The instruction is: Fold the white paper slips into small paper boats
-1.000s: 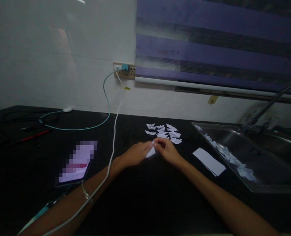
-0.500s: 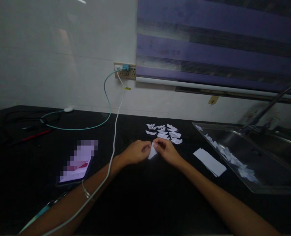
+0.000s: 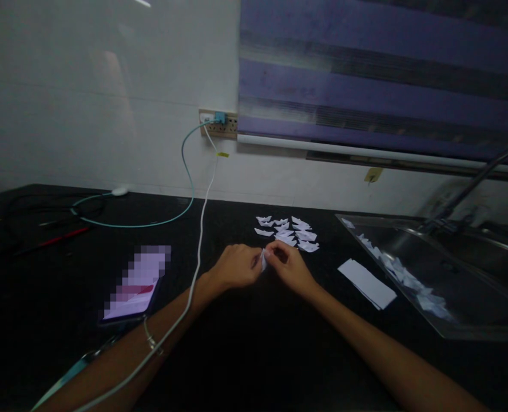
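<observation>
My left hand point(image 3: 235, 265) and my right hand point(image 3: 289, 264) meet over the black counter point(image 3: 245, 343), fingers pinched together on a small white folded paper piece point(image 3: 263, 259). Only a narrow sliver of that paper shows between the fingertips. Just beyond the hands lies a cluster of several small white folded paper shapes point(image 3: 290, 232). A flat stack of white paper strips point(image 3: 366, 282) lies to the right of my right hand.
A lit phone point(image 3: 136, 280) lies at the left, with a white cable point(image 3: 199, 240) running from the wall socket point(image 3: 217, 122) across my left arm. A steel sink point(image 3: 438, 274) holding paper scraps sits right. Green cable and red pen lie far left.
The hands have drawn closer together and the white paper piece between them is now folded smaller and mostly hidden by the fingers.
</observation>
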Tool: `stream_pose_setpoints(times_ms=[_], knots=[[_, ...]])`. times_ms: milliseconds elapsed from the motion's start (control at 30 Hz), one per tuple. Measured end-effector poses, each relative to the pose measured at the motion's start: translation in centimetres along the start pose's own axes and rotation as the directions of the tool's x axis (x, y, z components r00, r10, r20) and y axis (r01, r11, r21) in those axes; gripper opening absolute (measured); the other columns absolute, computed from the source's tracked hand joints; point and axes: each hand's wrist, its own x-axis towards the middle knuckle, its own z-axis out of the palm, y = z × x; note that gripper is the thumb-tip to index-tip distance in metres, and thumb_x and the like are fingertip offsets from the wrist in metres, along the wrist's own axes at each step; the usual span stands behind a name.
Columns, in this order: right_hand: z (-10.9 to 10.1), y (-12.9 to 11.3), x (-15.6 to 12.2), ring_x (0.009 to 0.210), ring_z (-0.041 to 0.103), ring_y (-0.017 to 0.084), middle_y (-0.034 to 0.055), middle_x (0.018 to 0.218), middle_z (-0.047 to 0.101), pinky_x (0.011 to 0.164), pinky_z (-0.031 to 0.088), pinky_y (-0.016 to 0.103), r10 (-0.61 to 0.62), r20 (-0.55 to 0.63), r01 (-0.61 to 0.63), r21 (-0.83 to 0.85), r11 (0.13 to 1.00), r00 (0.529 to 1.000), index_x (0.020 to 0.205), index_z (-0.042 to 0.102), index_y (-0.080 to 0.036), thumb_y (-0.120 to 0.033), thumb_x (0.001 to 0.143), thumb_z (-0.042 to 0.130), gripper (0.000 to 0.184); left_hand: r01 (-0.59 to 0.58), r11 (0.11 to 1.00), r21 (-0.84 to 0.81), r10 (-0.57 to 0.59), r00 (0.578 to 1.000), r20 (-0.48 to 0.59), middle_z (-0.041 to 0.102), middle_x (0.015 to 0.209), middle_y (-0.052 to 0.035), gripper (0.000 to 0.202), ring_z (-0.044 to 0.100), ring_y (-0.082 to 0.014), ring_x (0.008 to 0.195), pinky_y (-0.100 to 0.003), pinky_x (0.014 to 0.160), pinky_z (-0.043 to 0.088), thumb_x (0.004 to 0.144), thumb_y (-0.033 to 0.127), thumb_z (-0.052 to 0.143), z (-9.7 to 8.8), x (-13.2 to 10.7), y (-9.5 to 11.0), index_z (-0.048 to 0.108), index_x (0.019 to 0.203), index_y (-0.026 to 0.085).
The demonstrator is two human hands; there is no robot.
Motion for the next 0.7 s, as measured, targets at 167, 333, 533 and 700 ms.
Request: stream_pose_setpoints(times_ms=[167, 333, 533, 700], knots=[[0.1, -0.6, -0.2, 0.069, 0.052, 0.015, 0.0006, 0.077, 0.056, 0.062, 0.039, 0.027, -0.006, -0.104, -0.019, -0.239, 0.971, 0.995, 0.085, 0.060, -0.019, -0.035, 0.081, 0.069, 0.018, 0.022, 0.995, 0.097, -0.024, 1.000, 0.016, 0.074, 0.091, -0.0113, 0.033, 0.070, -0.0267, 0.083, -0.033, 0.070, 0.046, 0.093, 0.031, 0.041, -0.1, 0.2, 0.3, 0.070, 0.094, 0.017], [0.0, -0.8, -0.4, 0.060, 0.050, 0.015, 0.0002, 0.065, 0.057, 0.057, 0.034, 0.028, 0.032, -0.131, -0.083, -0.402, 0.912, 0.991, 0.077, 0.057, -0.020, -0.030, 0.088, 0.057, 0.014, 0.078, 0.984, 0.162, -0.082, 0.996, 0.017, 0.073, 0.088, -0.0155, 0.041, 0.070, -0.0294, 0.079, -0.037, 0.070, 0.048, 0.097, 0.034, 0.033, -0.2, 0.4, 0.5, 0.069, 0.097, 0.015], [0.1, -1.1, -0.7, 0.057, 0.051, 0.015, 0.0038, 0.063, 0.062, 0.053, 0.024, 0.029, 0.065, -0.085, -0.102, -0.595, 0.797, 0.994, 0.066, 0.057, -0.021, -0.033, 0.088, 0.057, 0.025, 0.065, 0.986, 0.151, -0.069, 0.997, 0.024, 0.072, 0.088, -0.0151, 0.036, 0.069, -0.0288, 0.080, -0.037, 0.071, 0.048, 0.097, 0.031, 0.035, -0.4, 0.5, 1.1, 0.067, 0.098, 0.016], [-0.5, -1.4, -0.7, 0.061, 0.054, 0.017, 0.0058, 0.068, 0.066, 0.056, 0.024, 0.031, -0.026, -0.078, -0.036, -0.704, 0.709, 0.997, 0.068, 0.060, -0.020, -0.029, 0.092, 0.050, 0.027, 0.110, 0.990, 0.084, -0.108, 0.994, -0.029, 0.071, 0.089, -0.0141, 0.033, 0.068, -0.0274, 0.079, -0.036, 0.071, 0.046, 0.096, 0.030, 0.036, -0.3, 0.3, 1.1, 0.066, 0.098, 0.015]])
